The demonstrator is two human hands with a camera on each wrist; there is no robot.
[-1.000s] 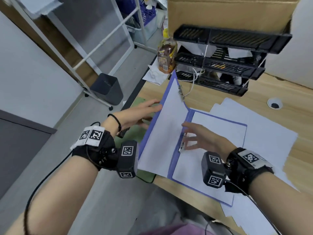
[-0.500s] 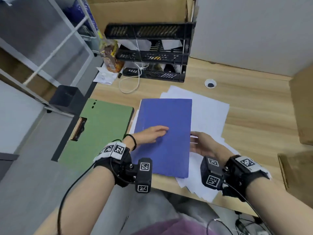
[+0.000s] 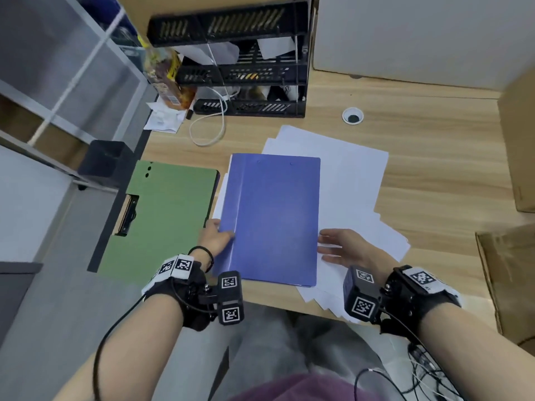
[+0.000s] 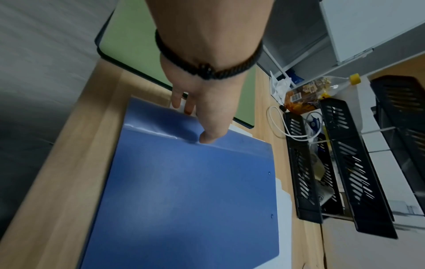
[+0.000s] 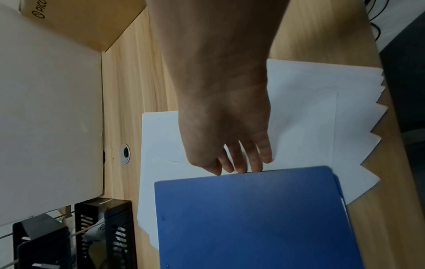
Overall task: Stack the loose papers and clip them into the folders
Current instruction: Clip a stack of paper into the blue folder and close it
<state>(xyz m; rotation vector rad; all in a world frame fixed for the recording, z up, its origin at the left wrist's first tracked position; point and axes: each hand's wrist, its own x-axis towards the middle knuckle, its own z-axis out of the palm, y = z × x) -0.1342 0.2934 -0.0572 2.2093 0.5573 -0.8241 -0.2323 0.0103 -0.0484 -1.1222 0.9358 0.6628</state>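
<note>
A closed blue folder [image 3: 272, 218] [image 4: 190, 191] [image 5: 253, 218] lies on a spread of loose white papers [image 3: 353, 175] [image 5: 310, 109] on the wooden desk. My left hand [image 3: 215, 237] [image 4: 202, 109] pinches its left spine edge, thumb on top and fingers below. My right hand [image 3: 341, 247] [image 5: 230, 145] rests on the papers with straight fingers, tips touching the folder's right edge. A green folder [image 3: 168, 215] [image 4: 128, 41] lies closed to the left, overhanging the desk edge.
A black tiered paper tray [image 3: 246, 73] stands at the back, with a drink bottle [image 3: 165, 73] and a white cable [image 3: 208, 131] beside it. Cardboard boxes [image 3: 518, 146] line the right side. A cable hole [image 3: 352, 115] sits behind the papers.
The blue folder, open a second ago, has been closed. My left hand slid from the cover to the spine edge and now pinches it. The right hand stays at the right edge.
</note>
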